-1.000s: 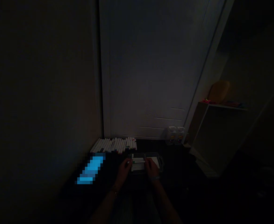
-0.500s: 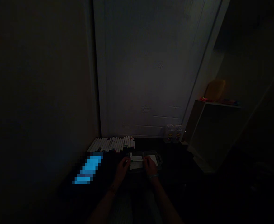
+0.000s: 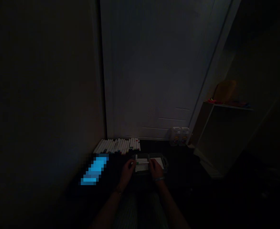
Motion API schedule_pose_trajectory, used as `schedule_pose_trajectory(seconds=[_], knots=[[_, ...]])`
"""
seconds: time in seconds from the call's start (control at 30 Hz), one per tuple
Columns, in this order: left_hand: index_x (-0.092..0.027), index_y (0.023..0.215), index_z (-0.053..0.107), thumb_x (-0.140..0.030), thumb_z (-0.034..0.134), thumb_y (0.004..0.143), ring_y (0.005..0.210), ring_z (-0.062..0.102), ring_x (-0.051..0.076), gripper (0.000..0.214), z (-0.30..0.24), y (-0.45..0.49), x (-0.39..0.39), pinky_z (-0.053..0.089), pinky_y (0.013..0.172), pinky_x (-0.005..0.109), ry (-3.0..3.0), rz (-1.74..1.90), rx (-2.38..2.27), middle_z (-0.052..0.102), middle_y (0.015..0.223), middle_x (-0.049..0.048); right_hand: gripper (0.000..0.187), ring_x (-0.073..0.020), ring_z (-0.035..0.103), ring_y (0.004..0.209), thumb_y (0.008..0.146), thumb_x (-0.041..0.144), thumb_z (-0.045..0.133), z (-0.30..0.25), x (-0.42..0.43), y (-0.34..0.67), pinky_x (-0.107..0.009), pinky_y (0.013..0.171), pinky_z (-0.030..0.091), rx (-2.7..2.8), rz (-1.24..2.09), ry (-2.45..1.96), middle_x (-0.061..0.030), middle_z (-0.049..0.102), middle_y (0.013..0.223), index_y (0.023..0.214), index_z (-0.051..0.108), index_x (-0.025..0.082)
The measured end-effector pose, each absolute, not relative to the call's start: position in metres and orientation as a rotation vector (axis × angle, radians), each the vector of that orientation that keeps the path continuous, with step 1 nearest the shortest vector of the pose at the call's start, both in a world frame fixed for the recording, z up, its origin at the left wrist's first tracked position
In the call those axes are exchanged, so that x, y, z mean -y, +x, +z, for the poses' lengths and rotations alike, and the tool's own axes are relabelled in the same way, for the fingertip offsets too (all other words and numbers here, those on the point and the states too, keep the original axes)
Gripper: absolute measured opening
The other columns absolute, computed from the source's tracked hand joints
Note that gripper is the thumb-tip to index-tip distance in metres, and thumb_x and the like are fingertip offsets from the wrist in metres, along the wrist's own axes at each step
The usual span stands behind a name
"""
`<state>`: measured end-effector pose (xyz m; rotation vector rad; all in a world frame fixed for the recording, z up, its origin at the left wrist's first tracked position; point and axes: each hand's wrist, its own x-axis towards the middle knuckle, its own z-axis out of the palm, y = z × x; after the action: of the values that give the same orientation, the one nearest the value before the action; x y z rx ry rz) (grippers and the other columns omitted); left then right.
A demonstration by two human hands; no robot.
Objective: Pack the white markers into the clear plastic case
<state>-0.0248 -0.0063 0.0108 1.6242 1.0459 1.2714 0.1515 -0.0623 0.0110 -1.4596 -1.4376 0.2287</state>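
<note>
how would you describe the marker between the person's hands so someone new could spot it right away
Start at the white door and look down to the long row of white markers at its foot. Just in front sits a dark plastic case, and across it lies one white marker, between the left hand and right hand. Unlike the row, it lies alone and shows a green mark near one end.

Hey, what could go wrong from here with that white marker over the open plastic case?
The white marker spans the open plastic case between the left hand and right hand, so it could slip or roll if either hand lets go. The dim light may make its colour hard to read. The loose row of markers lies close behind the case and could get knocked.
</note>
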Motion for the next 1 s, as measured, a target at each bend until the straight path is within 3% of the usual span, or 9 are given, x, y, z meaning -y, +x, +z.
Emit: schedule_pose_trajectory(seconds=[1.0], knots=[[-0.018, 0.082, 0.061, -0.055, 0.05, 0.072, 0.079, 0.058, 0.019, 0.039, 0.0186, -0.0284, 0.0104, 0.045, 0.071, 0.027, 1.629, 1.234, -1.032, 0.065, 0.079, 0.0011, 0.029, -0.0145, 0.059, 0.073, 0.091, 0.035, 0.034, 0.0126, 0.0607, 0.149, -0.021, 0.063, 0.04, 1.435, 0.215, -1.511, -0.0023, 0.064, 0.082, 0.093, 0.059, 0.021]])
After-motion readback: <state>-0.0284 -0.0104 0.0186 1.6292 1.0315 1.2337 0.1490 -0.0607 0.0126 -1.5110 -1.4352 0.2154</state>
